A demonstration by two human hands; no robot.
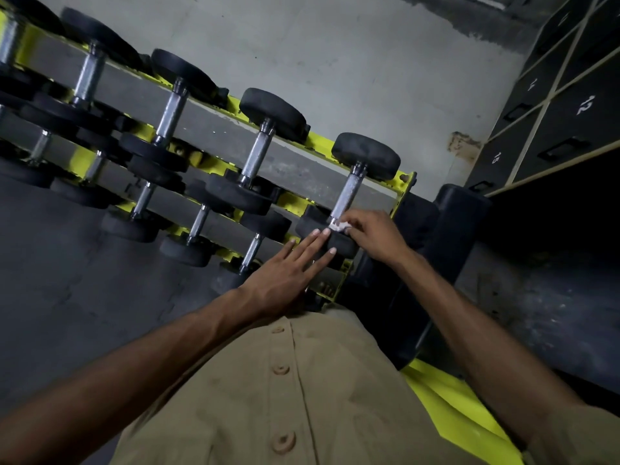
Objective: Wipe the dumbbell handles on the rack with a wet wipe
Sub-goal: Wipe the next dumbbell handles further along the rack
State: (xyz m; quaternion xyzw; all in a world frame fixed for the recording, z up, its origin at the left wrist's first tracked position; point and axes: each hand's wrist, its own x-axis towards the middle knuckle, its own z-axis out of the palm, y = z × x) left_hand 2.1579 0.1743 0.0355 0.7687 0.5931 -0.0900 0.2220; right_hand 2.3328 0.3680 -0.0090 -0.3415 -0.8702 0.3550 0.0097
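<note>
Now right hand (375, 236) pinches wipe (339, 226) on handle (347, 193) running front-to-back; left hand (285, 276) flat.

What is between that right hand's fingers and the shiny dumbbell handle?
A white wet wipe, held by the right hand against the handle; head view.

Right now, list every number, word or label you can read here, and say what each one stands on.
"12": white number on a black locker door at the right.
"13": white number on the neighbouring locker door.
Mark on a third door: too blurred to read.
Dumbbells and yellow rack: no readable text.
</note>
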